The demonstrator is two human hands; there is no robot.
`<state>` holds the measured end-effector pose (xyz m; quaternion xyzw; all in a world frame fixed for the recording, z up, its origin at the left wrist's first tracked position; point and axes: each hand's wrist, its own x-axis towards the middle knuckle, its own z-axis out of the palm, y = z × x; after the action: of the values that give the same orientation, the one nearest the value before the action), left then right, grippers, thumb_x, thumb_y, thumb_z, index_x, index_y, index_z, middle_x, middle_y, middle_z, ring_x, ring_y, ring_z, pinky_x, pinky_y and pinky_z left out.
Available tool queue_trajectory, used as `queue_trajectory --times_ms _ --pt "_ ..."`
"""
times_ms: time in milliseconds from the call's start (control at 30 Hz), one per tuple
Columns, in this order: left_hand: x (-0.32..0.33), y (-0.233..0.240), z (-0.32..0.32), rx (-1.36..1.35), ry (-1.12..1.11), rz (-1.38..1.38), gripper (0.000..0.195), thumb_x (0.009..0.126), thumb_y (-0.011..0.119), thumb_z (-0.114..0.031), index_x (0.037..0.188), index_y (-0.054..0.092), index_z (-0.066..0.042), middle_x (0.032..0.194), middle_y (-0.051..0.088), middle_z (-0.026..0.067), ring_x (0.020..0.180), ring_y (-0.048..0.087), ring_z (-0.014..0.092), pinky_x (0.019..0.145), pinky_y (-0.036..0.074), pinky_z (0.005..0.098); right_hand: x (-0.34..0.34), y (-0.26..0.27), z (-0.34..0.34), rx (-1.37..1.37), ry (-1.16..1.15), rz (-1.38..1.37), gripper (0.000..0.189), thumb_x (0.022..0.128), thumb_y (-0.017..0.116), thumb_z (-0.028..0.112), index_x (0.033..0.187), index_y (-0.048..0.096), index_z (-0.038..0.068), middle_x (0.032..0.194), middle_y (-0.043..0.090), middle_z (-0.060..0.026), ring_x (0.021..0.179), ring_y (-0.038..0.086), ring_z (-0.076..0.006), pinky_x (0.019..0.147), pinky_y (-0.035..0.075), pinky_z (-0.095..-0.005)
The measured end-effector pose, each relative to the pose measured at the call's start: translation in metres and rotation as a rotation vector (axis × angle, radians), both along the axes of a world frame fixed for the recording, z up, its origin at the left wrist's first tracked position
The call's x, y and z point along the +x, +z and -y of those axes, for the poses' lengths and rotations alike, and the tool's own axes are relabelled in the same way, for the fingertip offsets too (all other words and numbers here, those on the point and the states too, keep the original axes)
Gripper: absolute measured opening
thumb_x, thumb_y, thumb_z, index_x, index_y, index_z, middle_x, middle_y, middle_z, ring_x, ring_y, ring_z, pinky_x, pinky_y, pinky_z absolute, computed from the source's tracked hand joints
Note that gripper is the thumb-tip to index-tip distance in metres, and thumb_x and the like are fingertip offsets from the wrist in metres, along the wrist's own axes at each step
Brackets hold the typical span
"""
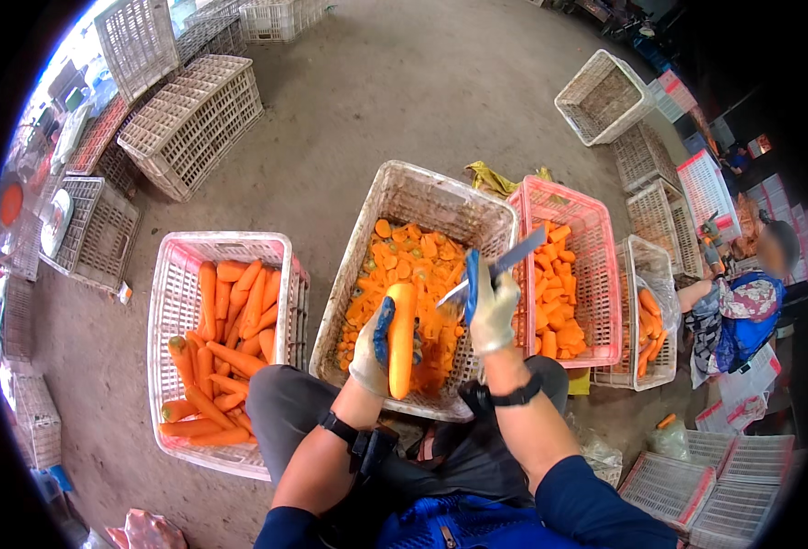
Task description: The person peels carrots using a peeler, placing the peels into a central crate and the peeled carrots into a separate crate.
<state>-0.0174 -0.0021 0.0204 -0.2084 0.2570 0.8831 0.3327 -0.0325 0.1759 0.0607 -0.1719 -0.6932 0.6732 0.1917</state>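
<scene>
My left hand point(374, 350), in a white glove with blue coating, grips a whole carrot point(402, 340) that stands nearly upright in view. My right hand point(494, 309), gloved alike, is closed around a knife point(522, 248) whose flat blade juts out to the upper right. A second, blurred metal piece point(453, 294) sticks out on the hand's other side, towards the carrot but apart from it; I cannot tell whether it belongs to the knife. Both hands are above a dirty white crate point(404, 180) holding carrot ends and scraps point(404, 257). Orange blur hides some scraps beneath.
Left of my knees stands a crate point(222, 239) of whole carrots point(225, 350). On the right, a pink crate point(599, 274) holds carrot pieces point(553, 295), beside another carrot crate point(665, 254). A person point(747, 309) sits farther right. Stacked crates point(191, 123) stand at upper left.
</scene>
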Motion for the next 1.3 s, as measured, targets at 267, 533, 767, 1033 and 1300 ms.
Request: queue_trajectory --times_ms 267,533,767,1033,1300 --pt "0.005 -0.006 -0.005 0.089 0.108 0.018 0.038 0.099 0.059 -0.035 0.117 0.060 -0.001 0.090 0.068 0.0091 0.073 0.066 0.018 0.064 0.055 0.0295 0.084 0.015 0.059 0.277 0.382 -0.152 0.011 0.091 0.061 0.000 0.083 0.055 0.001 0.092 0.060 -0.0114 0.076 0.060 -0.0170 0.067 0.047 -0.0279" --pt "0.004 0.008 -0.009 -0.076 -0.065 -0.033 0.049 0.097 0.056 -0.049 0.118 0.061 -0.005 0.079 0.068 0.0096 0.055 0.064 0.019 0.044 0.053 0.0298 -0.057 -0.024 -0.001 0.229 0.020 0.023 0.040 0.096 0.066 0.031 0.071 0.058 0.001 0.060 0.057 -0.0058 0.052 0.055 -0.0145 0.048 0.041 -0.0313" --pt "0.003 0.002 0.003 -0.053 0.049 -0.050 0.045 0.098 0.057 -0.046 0.114 0.063 -0.005 0.081 0.068 0.0101 0.059 0.065 0.021 0.048 0.054 0.0298 0.035 0.009 0.020 0.136 0.155 0.018 0.014 0.099 0.056 0.008 0.089 0.062 -0.001 0.083 0.063 -0.0124 0.066 0.064 -0.0176 0.056 0.051 -0.0308" --pt "0.003 0.039 -0.009 0.084 0.186 0.136 0.038 0.099 0.059 -0.037 0.113 0.061 -0.002 0.088 0.068 0.0092 0.071 0.067 0.020 0.059 0.055 0.0304 0.070 0.020 0.061 0.297 0.455 -0.091 0.015 0.092 0.065 0.007 0.081 0.057 0.001 0.081 0.060 -0.0071 0.071 0.059 -0.0151 0.064 0.046 -0.0295" --pt "0.000 0.002 -0.003 -0.059 -0.073 -0.085 0.048 0.099 0.055 -0.045 0.120 0.061 -0.003 0.093 0.070 0.0119 0.067 0.068 0.021 0.054 0.056 0.0321 -0.062 -0.011 -0.018 0.190 0.009 -0.006 0.035 0.097 0.064 0.029 0.071 0.060 0.006 0.057 0.057 -0.0030 0.044 0.052 -0.0137 0.040 0.040 -0.0277"
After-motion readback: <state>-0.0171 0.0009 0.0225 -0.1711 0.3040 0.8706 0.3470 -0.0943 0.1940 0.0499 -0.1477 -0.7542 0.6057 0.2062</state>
